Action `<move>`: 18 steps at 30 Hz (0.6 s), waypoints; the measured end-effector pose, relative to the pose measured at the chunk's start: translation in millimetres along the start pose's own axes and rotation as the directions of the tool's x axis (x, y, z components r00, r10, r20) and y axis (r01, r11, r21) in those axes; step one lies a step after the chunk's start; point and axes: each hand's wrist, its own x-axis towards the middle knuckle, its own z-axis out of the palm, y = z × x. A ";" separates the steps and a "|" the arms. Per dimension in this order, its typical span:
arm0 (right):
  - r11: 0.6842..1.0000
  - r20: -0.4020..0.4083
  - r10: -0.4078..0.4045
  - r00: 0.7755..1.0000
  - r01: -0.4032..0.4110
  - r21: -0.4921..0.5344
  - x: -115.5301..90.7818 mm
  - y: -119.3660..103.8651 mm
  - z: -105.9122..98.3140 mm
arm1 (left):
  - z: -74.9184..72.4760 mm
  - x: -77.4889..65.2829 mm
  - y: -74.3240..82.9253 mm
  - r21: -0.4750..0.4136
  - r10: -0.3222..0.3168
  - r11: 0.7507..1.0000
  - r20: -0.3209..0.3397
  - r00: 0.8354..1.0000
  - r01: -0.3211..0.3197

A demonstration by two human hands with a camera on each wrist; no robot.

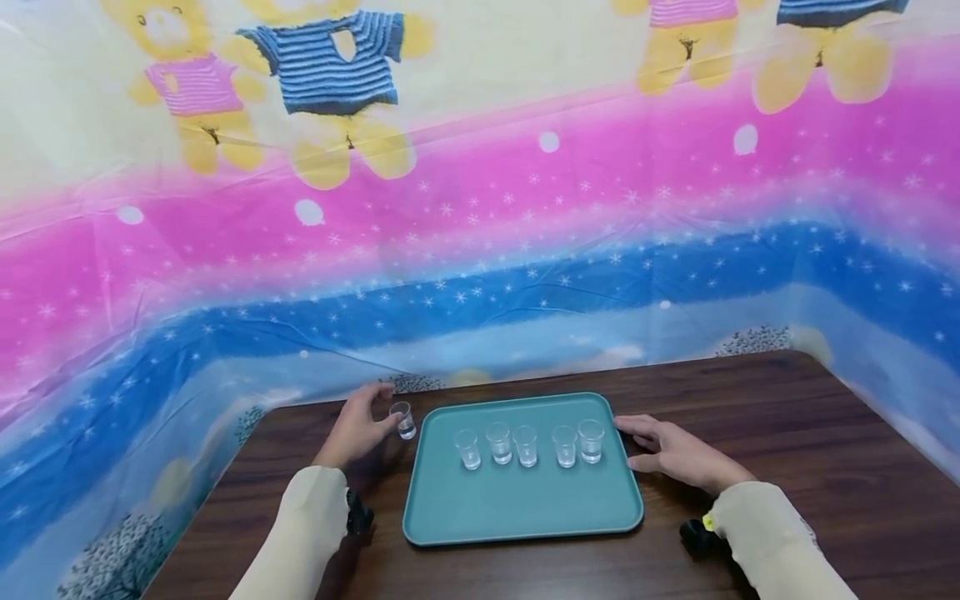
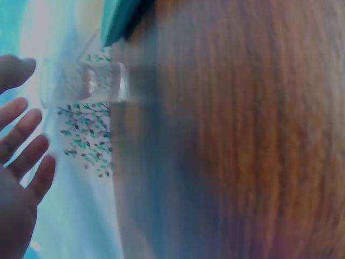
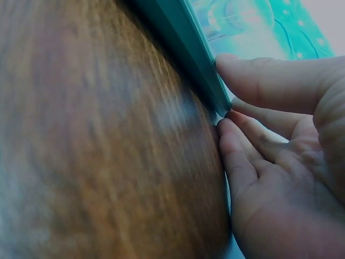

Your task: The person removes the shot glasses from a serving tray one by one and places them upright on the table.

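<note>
Five small glasses point(image 1: 526, 447) stand on the teal tray point(image 1: 525, 510), one glass point(image 1: 403, 422) left of it.
Left hand point(image 1: 362, 427), fingers spread, is beside this glass; right hand point(image 1: 681, 452) touches the tray's right edge, fingers straight.

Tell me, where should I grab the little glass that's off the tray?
Probably round the glass just below its rim, thumb and fingers on opposite sides. Coming from the left looks best: it stands upright, seems a bit wider at the top, and has the tray on its right.
</note>
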 end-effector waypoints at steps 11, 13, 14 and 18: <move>1.000 0.012 -0.002 1.000 0.002 0.013 -1.9 -3.5 -0.3 | 6.6 -4.8 45.7 -0.117 0.183 0.979 0.126 0.975 -0.168; 1.000 0.015 -0.006 1.000 0.006 0.008 -2.3 -2.9 -0.3 | 10.0 -4.2 56.1 -0.137 0.208 0.974 0.217 0.954 -0.181; 1.000 0.016 -0.010 1.000 0.010 0.005 -2.4 -2.8 -0.3 | 11.7 -3.8 60.8 -0.147 0.217 0.972 0.251 0.943 -0.185; 1.000 0.024 -0.019 1.000 0.019 -0.002 -0.9 -3.7 0.4 | 18.4 -3.0 71.8 -0.134 0.229 0.971 0.322 0.919 -0.195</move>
